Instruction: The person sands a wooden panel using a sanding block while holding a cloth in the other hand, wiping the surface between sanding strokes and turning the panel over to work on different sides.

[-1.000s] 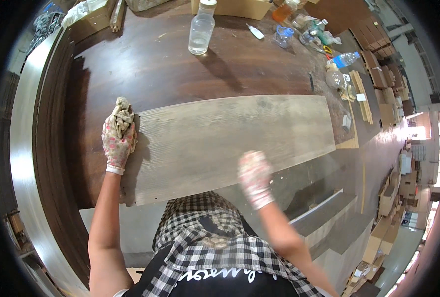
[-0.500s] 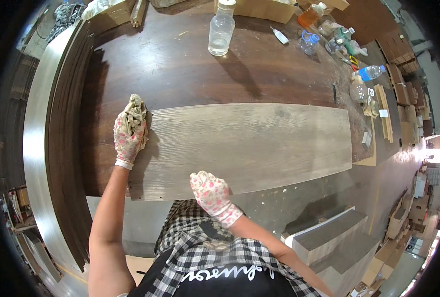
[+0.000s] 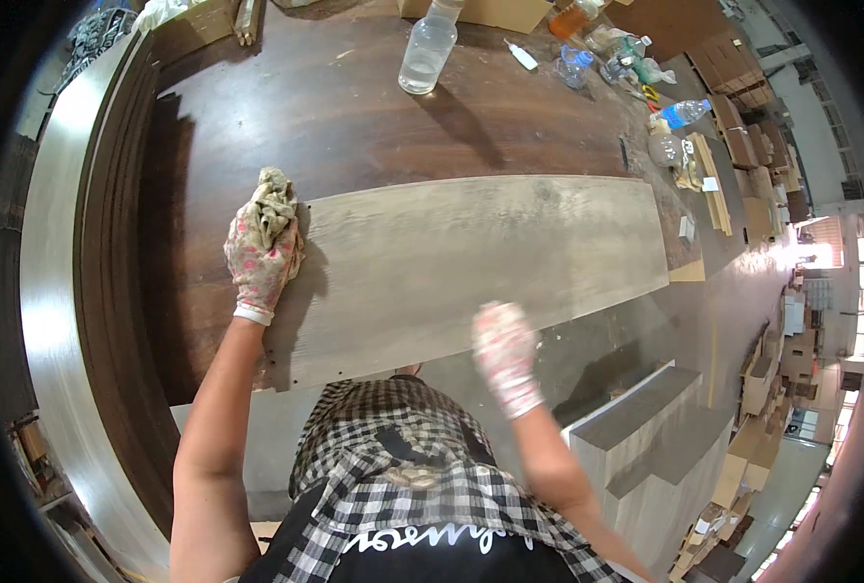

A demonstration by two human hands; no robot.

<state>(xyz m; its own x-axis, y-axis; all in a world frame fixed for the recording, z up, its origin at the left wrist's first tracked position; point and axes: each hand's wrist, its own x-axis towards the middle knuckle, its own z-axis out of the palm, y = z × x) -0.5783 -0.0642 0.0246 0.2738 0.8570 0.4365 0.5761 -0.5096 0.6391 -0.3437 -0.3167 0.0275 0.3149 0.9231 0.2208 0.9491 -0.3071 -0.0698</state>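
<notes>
A long grey wood-grain board [image 3: 471, 253] lies flat across the brown tabletop [image 3: 345, 126], its near edge towards my body. My left hand [image 3: 261, 255], in a white glove with pink spots, is closed round a crumpled, stained rag [image 3: 275, 206] at the board's left end. My right hand [image 3: 506, 342], gloved the same way, is at the board's near edge, right of the middle. Motion smears its fingers, and whether it touches the board or holds anything I cannot tell.
A clear bottle [image 3: 427, 53] with some liquid stands beyond the board. A small white tube [image 3: 521, 55] and a blue-capped bottle [image 3: 575, 66] lie farther right. Stacked boards [image 3: 72, 253] rise along the left. Grey panels [image 3: 636, 418] are piled below the table at right.
My right hand has moved right and a little up along the board's near edge. My left hand keeps the rag at the left end. The whole view has shifted and turned slightly.
</notes>
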